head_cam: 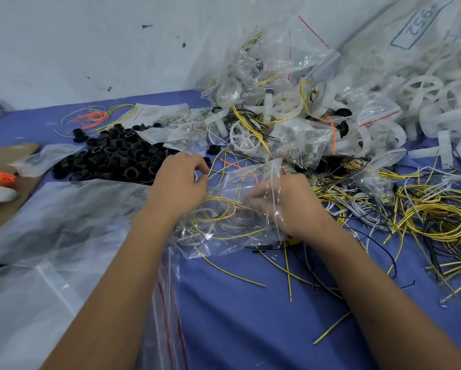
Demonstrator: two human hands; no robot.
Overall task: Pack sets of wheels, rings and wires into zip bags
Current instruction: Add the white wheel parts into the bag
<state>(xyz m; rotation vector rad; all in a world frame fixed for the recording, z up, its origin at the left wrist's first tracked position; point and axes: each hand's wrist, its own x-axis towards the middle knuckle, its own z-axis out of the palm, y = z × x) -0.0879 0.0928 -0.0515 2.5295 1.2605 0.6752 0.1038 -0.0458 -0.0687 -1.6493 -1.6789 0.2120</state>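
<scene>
A clear zip bag (240, 209) lies open on the blue table cover (250, 316), holding coiled yellow wires (218, 212). The left hand (180, 182) grips the bag's left edge, its fingers curled on it. The right hand (285, 204) sits partly inside the bag; its fingers are blurred behind the plastic, so their spread cannot be told. A heap of black rings (117, 156) lies left of the bag, white wheels (285, 105) beyond it, and loose yellow wires (437, 220) to its right.

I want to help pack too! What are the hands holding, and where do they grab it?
Both hold one clear zip bag. The left hand pinches its left edge; the right hand sits inside the bag's open mouth, seen through the plastic.
</scene>
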